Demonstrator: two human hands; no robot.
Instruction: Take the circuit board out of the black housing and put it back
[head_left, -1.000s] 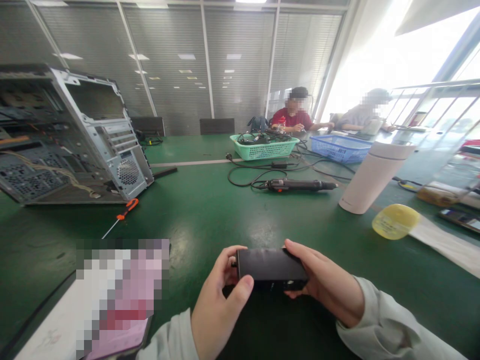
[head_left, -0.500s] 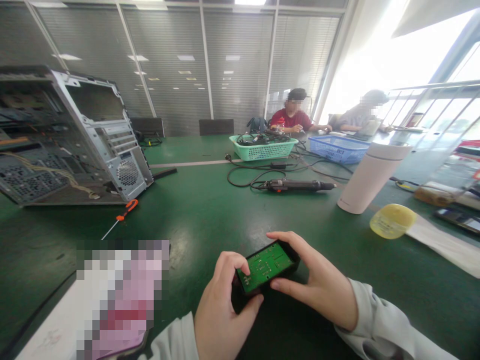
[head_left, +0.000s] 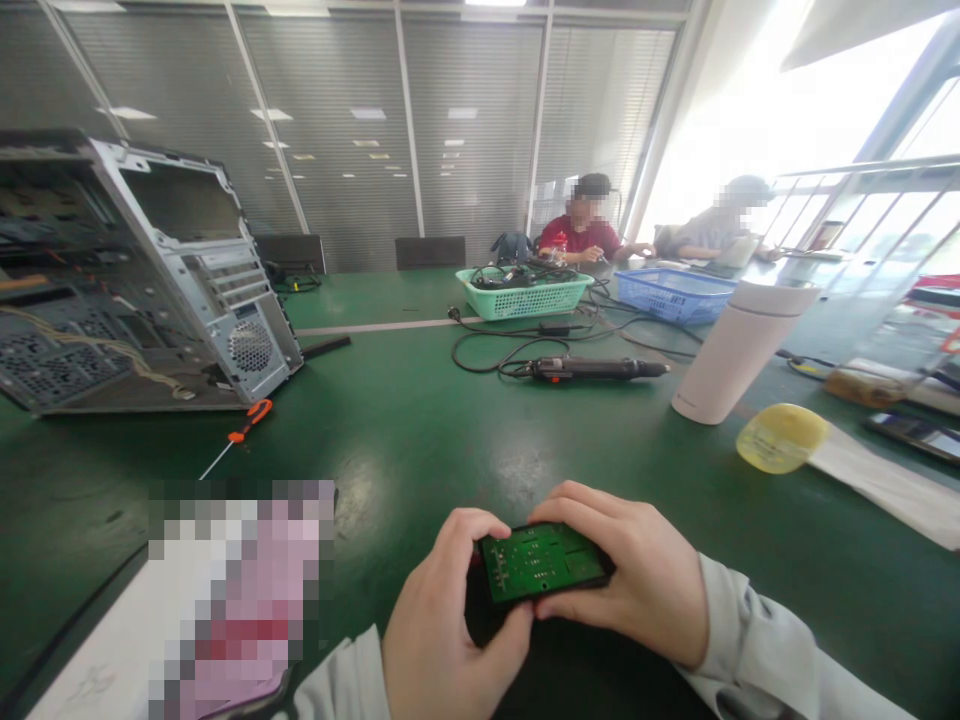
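Observation:
A small black case with a green circuit board (head_left: 546,562) facing up is held between my two hands, low in the middle of the head view. My left hand (head_left: 457,620) grips its left end, index finger at the upper edge and thumb at the lower edge. Wrapped round the right end is my right hand (head_left: 630,565), with fingers over the far edge and thumb along the near edge. The underside of the case is hidden.
An open computer case (head_left: 255,340) stands at the left beside an orange-handled screwdriver (head_left: 238,437). Farther back are a black electric screwdriver (head_left: 592,369), a green basket (head_left: 525,300) and a blue basket (head_left: 667,300). A pink bottle (head_left: 739,355) stands right. Two people sit beyond.
The case with the board has turned to lie more level and moved slightly right and nearer. My left index finger has shifted from the board's face to its edge; my right fingers have closed in.

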